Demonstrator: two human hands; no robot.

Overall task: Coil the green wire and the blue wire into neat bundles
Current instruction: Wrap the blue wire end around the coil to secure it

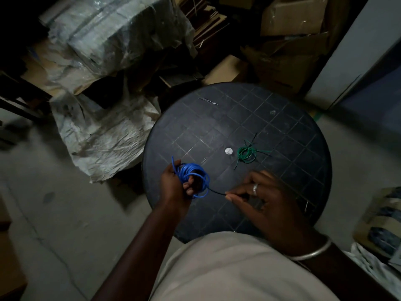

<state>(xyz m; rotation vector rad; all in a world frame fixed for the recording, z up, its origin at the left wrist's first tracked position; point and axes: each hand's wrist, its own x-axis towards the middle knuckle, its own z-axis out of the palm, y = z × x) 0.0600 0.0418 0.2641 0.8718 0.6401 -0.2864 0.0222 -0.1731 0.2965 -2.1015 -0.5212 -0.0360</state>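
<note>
We look from one wide-angle head camera, forward and steeply down, close over the round counter and floor.

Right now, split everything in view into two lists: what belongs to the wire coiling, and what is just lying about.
Job: blue wire coil in the left hand; dark strand pinched by the right hand; green wire bundle on the round table.
Lying about: cardboard boxes; plastic-wrapped packs; woven sack.

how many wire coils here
2. Blue wire coil: in the left hand at the table's left edge, its black strand pinched by the right hand. Green wire coil: on the table right of centre. Clutter may hide more.
</note>
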